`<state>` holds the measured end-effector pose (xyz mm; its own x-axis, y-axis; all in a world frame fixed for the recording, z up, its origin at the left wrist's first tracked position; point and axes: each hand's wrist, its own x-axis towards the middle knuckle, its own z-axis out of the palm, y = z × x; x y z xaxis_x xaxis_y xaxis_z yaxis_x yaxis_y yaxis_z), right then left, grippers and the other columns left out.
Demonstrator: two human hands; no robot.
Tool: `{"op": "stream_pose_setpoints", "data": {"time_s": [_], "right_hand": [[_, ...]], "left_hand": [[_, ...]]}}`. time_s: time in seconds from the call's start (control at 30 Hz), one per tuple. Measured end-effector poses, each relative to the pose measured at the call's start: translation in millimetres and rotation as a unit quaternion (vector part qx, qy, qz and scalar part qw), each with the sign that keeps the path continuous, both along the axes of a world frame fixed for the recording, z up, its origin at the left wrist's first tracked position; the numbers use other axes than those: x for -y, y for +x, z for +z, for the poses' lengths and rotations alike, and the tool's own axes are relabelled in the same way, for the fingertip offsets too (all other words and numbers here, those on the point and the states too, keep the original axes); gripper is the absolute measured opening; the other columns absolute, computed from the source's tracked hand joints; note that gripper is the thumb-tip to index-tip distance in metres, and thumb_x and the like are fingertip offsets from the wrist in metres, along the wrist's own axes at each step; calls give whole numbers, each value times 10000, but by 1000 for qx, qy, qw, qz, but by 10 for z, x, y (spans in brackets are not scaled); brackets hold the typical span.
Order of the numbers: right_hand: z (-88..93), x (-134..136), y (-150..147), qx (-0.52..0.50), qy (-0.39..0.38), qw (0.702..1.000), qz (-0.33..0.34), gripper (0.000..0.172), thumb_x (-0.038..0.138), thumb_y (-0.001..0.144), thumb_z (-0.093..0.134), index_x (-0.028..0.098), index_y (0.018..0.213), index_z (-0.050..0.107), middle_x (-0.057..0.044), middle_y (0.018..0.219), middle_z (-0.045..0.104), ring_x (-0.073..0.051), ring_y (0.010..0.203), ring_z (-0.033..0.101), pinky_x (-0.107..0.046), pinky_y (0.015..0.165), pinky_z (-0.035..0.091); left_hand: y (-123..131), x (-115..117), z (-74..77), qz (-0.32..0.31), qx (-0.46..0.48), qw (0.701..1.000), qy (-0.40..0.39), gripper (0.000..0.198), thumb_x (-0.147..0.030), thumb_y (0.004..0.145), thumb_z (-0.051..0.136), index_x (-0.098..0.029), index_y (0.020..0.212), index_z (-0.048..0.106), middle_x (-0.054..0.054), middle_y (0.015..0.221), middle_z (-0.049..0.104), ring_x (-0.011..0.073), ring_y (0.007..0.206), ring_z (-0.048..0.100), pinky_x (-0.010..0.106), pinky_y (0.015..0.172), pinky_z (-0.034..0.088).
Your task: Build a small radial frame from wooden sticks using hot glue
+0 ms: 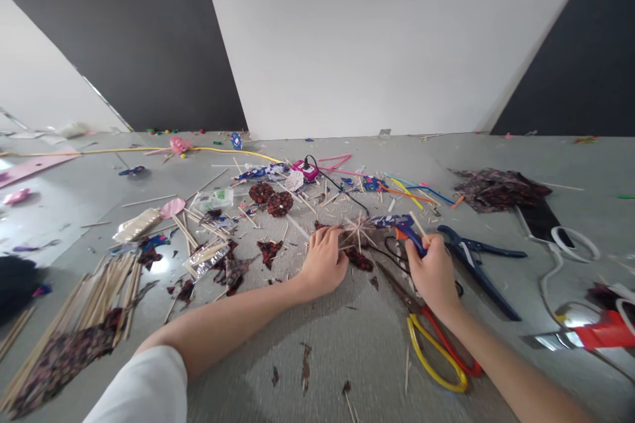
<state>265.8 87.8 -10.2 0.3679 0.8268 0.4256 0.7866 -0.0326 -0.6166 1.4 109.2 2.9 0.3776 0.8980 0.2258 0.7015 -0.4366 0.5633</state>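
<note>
My right hand [432, 271] is wrapped around the handle of a blue hot glue gun [404, 223], with a pale glue stick coming out of its back end. The gun's nozzle points left at a small spoked wheel of thin wooden sticks [358, 231]. With curled fingers, my left hand [325, 259] holds the near left side of this wheel. Dark patterned fabric [358, 259] lies just below the spokes. Scissors with yellow and red handles [436, 350] lie beside my right wrist, partly under it. Blue-handled pliers [483, 271] rest to the right of that hand.
Two round dark fabric pieces [280, 203] lie beyond my left hand. A magenta power socket [305, 170] holds a black plug. Bundled sticks [99, 301] spread at left. A crumpled cloth [499, 188], a phone [540, 221] and a red-handled tool [602, 329] lie at right.
</note>
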Motion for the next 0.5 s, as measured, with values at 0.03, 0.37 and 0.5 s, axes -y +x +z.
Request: {"op": "stream_pose_setpoints", "data": {"time_s": [0.03, 0.37, 0.5], "right_hand": [[4, -6, 2, -8, 14, 1000, -8, 294, 482, 949, 555, 286, 885, 346, -25, 750, 537, -264, 677, 546, -372, 637, 389], [-3, 1, -5, -38, 21, 999, -10, 269, 467, 964, 511, 284, 931, 317, -46, 869, 542, -270, 775, 551, -395, 730, 405], [16, 18, -27, -56, 29, 998, 7, 275, 469, 965, 523, 283, 926, 323, -56, 885, 570, -269, 791, 564, -397, 749, 417]], "left_hand": [[0, 0, -4, 0, 0, 1000, 1, 536, -123, 893, 510, -197, 1423, 490, 118, 1554, 530, 306, 1459, 403, 499, 1233, 354], [0, 9, 19, -1, -2, 1000, 4, 522, -119, 906, 511, -210, 1419, 499, 107, 1564, 520, 308, 1469, 389, 502, 1250, 335], [-10, -2, -20, 4, 28, 1000, 9, 536, -84, 871, 531, -211, 1391, 498, 120, 1517, 542, 305, 1435, 412, 505, 1230, 351]]}}
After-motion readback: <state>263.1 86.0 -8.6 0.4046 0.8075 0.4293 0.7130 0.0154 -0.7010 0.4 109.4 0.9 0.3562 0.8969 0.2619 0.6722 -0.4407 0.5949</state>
